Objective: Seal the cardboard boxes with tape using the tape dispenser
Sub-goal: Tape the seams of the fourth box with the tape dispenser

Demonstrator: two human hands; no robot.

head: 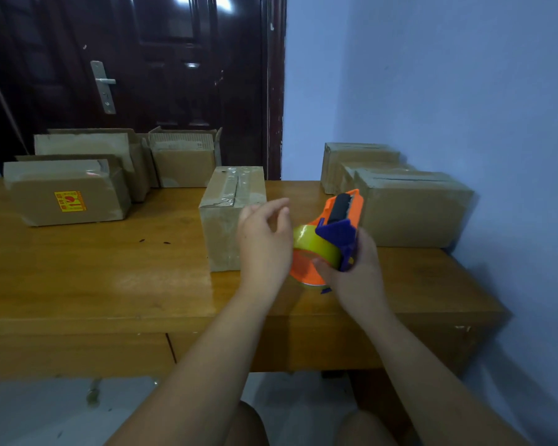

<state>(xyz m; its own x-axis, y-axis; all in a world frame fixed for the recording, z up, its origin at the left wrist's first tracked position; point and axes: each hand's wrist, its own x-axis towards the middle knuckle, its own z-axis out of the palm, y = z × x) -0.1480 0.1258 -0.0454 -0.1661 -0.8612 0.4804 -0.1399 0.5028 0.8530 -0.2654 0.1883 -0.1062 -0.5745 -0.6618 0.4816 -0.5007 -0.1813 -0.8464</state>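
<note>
My right hand [356, 272] grips the orange and purple tape dispenser [337, 226], which carries a yellowish roll of tape [313, 244] and points up and away from me. My left hand [264, 239] hovers beside the roll with loosely curled fingers and holds nothing that I can see. Just behind my left hand stands a cardboard box [231, 217] on the wooden table [110, 278], with clear tape along its top seam.
Three boxes with raised flaps [68, 191] sit at the back left, one with a yellow sticker. A cluster of boxes [409, 210] stands at the back right against the blue wall. A dark door is behind the table. My knees show below the table's front edge.
</note>
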